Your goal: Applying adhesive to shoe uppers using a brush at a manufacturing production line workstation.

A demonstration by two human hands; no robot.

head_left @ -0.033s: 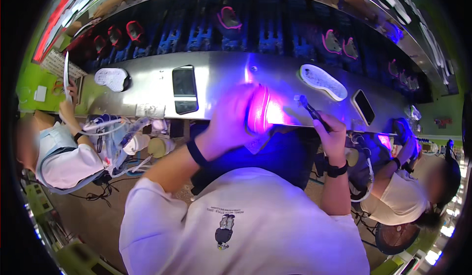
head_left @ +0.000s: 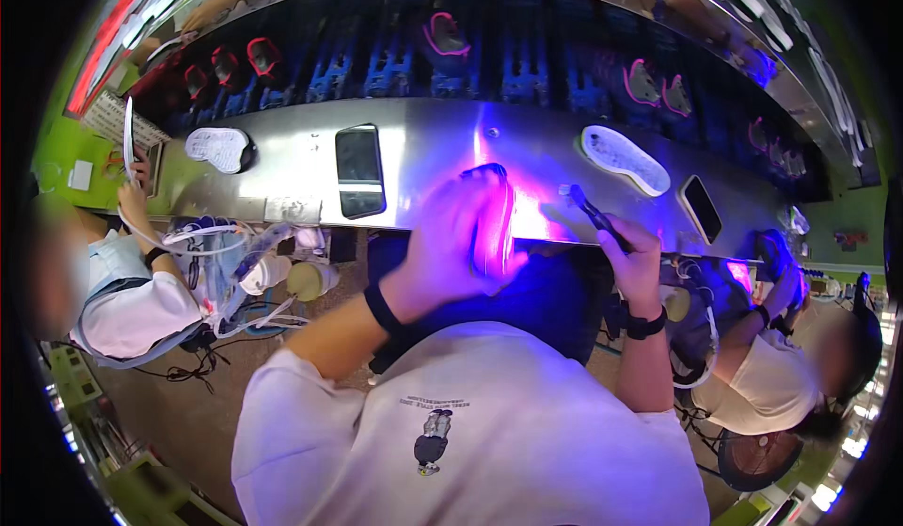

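Note:
Over the near edge of the metal table, my left hand (head_left: 444,244) grips a shoe upper (head_left: 494,230) lit pink and violet, its rim glowing. Glare and blur hide its finer shape. To the right, my right hand (head_left: 635,255) closes round the dark handle of a small brush (head_left: 591,208). The pale bristles point up and left toward the shoe upper, with a gap between them. Beyond the brush lies a white shoe sole (head_left: 623,161) on the metal table (head_left: 409,131).
Two phones, one at left (head_left: 359,173) and one at right (head_left: 699,208), lie on the table with another white sole (head_left: 218,149). Behind runs a dark conveyor (head_left: 390,70) carrying several pink-edged shoe parts (head_left: 447,35). Co-workers sit left (head_left: 141,305) and right (head_left: 752,375); hoses (head_left: 226,244) hang at left.
My left hand has turned the shoe upper slightly and brought it a little nearer me. My right hand and the brush stay almost still.

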